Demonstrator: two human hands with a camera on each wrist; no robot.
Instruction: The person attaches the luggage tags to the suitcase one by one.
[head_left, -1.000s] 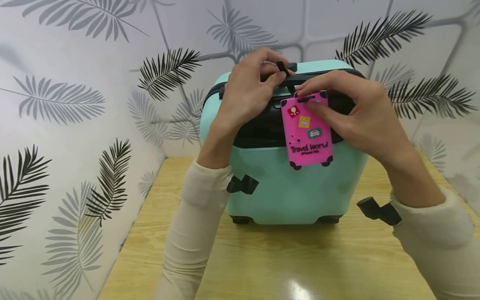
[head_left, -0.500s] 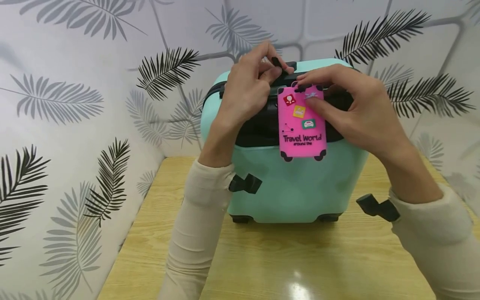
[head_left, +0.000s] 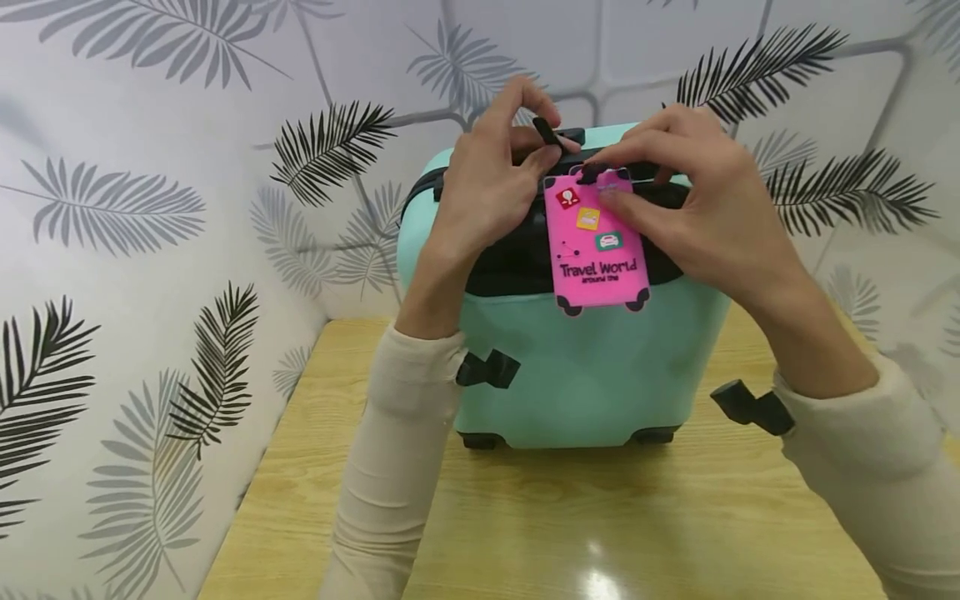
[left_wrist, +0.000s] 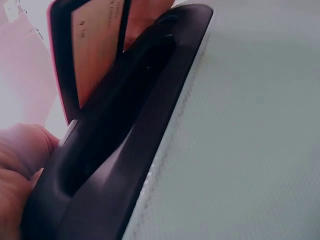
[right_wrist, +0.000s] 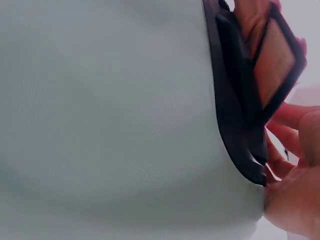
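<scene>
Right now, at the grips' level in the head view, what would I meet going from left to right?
Gray leaf print, black leaf print, left grip, pink luggage tag, right grip, another black leaf print.

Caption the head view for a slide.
Left hand pinches a black strap, right hand holds a pink luggage tag, at a mint suitcase on a table.

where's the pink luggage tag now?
Head view, just right of centre: the pink luggage tag is in front of the mint suitcase, its top held by the right hand.
</scene>
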